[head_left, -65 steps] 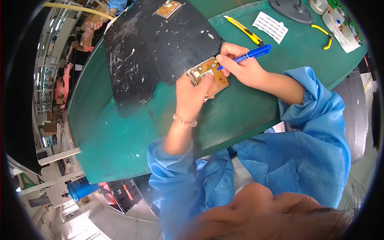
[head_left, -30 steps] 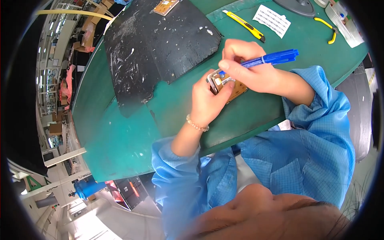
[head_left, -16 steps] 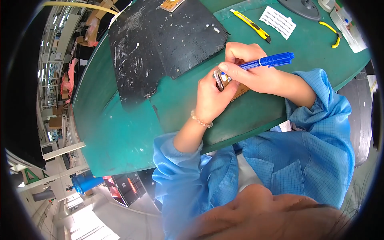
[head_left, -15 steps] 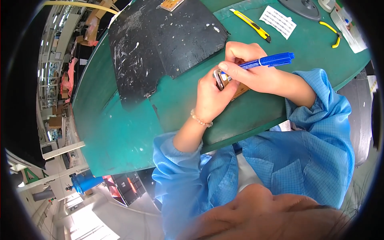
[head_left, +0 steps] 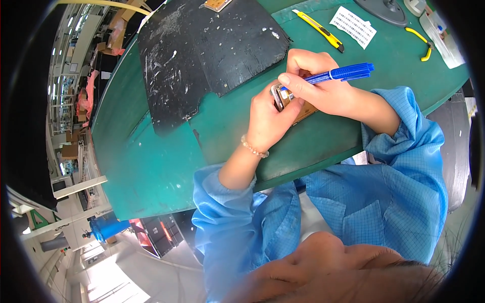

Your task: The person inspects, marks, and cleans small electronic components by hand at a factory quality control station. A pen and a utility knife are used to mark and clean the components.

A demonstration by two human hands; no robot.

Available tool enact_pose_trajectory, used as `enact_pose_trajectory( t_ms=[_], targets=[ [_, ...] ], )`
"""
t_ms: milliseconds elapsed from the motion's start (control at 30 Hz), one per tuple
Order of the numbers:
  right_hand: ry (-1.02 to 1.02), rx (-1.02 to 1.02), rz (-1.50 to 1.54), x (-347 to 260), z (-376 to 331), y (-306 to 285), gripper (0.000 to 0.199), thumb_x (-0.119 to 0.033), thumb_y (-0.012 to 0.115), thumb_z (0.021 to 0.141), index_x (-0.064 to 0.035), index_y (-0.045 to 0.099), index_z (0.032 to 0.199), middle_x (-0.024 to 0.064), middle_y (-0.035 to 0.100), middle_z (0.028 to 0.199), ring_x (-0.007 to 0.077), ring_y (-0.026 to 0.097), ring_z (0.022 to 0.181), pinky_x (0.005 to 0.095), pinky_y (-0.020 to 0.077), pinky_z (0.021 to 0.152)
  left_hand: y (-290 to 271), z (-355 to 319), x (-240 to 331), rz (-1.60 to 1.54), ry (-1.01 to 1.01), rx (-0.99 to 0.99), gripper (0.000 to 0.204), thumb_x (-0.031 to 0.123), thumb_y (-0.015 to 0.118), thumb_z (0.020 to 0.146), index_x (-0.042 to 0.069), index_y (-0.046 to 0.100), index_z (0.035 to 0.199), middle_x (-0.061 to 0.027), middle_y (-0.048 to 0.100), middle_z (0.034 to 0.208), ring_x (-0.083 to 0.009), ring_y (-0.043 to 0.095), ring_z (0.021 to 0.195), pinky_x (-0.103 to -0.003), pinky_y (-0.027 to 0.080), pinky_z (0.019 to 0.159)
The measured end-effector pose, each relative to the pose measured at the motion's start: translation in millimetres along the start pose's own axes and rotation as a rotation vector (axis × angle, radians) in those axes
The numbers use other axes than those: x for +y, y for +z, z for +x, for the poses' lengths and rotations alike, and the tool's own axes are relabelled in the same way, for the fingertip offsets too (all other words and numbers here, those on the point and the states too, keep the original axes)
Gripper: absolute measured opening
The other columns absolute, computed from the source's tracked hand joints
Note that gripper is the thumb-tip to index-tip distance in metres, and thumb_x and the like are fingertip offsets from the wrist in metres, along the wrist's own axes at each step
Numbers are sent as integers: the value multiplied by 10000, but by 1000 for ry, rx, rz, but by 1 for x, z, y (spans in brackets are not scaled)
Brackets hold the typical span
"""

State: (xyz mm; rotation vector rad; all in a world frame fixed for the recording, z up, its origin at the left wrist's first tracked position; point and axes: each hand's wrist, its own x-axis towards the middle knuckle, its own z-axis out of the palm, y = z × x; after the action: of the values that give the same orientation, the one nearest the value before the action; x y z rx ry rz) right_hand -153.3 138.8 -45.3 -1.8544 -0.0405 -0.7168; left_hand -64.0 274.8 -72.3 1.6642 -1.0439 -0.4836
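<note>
My left hand (head_left: 267,118), a beaded bracelet at its wrist, is closed around a flat orange-brown unit with a silver-rimmed end (head_left: 307,112). Thumb and fingers cover much of that unit, and I cannot make out its exact kind. From the right, my right hand (head_left: 326,93) grips a blue marker pen (head_left: 349,73), its back end pointing right. The pen's front end points down at the silver-rimmed end of the unit, but fingers hide the tip, so contact cannot be told. Both hands are close together over the green tabletop (head_left: 166,174).
Left of my hands lies a worn black mat (head_left: 217,50), with a similar orange-brown unit (head_left: 217,4) at its far edge. Beyond are a yellow utility knife (head_left: 321,31), a printed white sheet (head_left: 353,26), yellow-handled pliers (head_left: 427,45) and a grey round base (head_left: 383,11).
My right hand has shifted very slightly, and a little more of the unit's silver-rimmed end shows between my hands. Both grips are the same.
</note>
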Motion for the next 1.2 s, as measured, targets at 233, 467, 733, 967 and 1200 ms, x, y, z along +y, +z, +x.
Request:
enact_pose_trajectory(
  t_ms=[233, 467, 733, 967, 1200],
  targets=[
    [-34, -40, 27, 1, -2, -2, 264, -133, 596, 933, -27, 462, 732, 29, 488, 687, 63, 483, 572, 246, 342, 489, 0, -2, -1, 19, 25, 10, 168, 103, 728, 776, 33, 615, 879, -21, 592, 664, -72, 517, 579, -276, 453, 546],
    [-13, 55, 344, -5, -1, -12, 261, -280, 461, 1009, -28, 513, 1047, 33, 558, 751, 59, 508, 606, 194, 392, 557, -11, -4, -2, 67, -28, -47, 181, 139, 737, 802, 39, 611, 884, 5, 581, 686, -55, 501, 611, -261, 437, 551],
    [-15, 104, -72, 1, 6, -28, 182, -211, 555, 970, -46, 583, 1041, 46, 646, 821, 113, 569, 705, 236, 453, 623, -21, -3, -4, -389, -197, -71, 245, 80, 680, 872, -12, 594, 1082, -27, 670, 976, -73, 607, 860, -258, 520, 762],
    [-304, -231, -491, -1, 4, -18, 920, -289, 861, 555, -91, 471, 1364, 82, 518, 1367, 338, 471, 1221, 450, 376, 994, -28, -1, -19, -591, -260, -49, 275, 89, 665, 885, -11, 581, 1127, -54, 659, 1048, -109, 622, 922, -281, 524, 802],
    [-337, -250, -611, -1, -2, -11, 905, -255, 846, 547, -89, 478, 1357, 93, 552, 1303, 330, 512, 1170, 430, 389, 969, -22, -3, -18, -583, -124, -14, 308, 142, 646, 909, -16, 563, 1160, -52, 648, 1036, -110, 617, 907, -275, 524, 785]
  ],
)
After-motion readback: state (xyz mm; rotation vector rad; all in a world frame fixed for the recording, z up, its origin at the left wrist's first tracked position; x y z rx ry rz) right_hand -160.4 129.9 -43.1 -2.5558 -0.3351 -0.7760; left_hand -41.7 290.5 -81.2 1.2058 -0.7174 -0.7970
